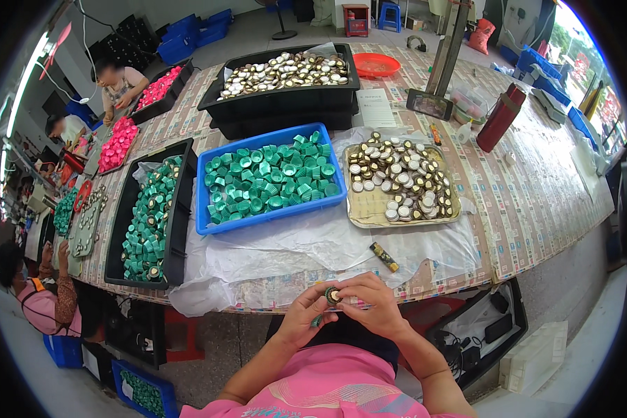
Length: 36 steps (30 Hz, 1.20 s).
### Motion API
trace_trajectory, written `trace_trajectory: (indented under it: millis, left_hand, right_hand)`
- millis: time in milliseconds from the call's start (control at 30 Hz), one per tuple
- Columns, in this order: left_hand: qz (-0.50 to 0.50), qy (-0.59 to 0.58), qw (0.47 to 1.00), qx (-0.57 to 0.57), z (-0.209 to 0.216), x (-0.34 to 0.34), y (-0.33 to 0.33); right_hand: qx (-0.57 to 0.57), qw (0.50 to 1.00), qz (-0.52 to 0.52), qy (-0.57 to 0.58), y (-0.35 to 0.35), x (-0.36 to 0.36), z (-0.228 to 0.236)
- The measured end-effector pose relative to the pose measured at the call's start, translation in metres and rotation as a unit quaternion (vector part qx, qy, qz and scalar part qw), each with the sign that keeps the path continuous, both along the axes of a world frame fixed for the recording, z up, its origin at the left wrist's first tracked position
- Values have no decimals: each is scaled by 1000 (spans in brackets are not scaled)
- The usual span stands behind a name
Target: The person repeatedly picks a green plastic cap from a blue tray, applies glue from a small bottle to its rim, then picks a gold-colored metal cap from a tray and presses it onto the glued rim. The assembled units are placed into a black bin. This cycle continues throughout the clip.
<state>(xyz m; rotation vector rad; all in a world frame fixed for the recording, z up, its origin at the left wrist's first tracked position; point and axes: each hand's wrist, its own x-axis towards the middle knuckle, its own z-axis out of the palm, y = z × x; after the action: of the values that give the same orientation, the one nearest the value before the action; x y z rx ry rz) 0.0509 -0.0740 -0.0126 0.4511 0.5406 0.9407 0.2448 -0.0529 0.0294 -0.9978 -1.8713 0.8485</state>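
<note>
In front of my body, my left hand [305, 312] is closed around a small green fluted cup [332, 295] with a cream-topped round piece in it. A second green cup [317, 321] shows lower in the same hand. My right hand [370, 301] pinches at the cup's right side; whether its fingertips hold a separate piece is hidden. Straight ahead on the table, a blue tray [200, 209] is filled with green fluted cups [271, 171]. To its right, a tan tray [363, 217] bears many round white, brown and gold pieces [404, 174].
A dark patterned tube [384, 256] lies near the table edge. At left stands a black crate [181, 240] of green cups; a larger black crate [278, 104] sits behind. A phone [429, 104] leans by a metal post [449, 52], near a red flask [501, 117]. Other people work at left.
</note>
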Motion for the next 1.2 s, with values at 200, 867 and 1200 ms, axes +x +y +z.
trace_trajectory:
  millis: [200, 867, 1200]
  left_hand:
    - [4, 30, 999, 18, -2, 1, 0]
    - [40, 123, 990, 61, 14, 7, 0]
    - [355, 274, 887, 109, 40, -100, 38]
  right_hand:
    - [12, 1000, -12, 3, -4, 1, -5]
    - [14, 999, -32, 40, -7, -5, -12]
    - [-6, 999, -24, 47, -10, -1, -23]
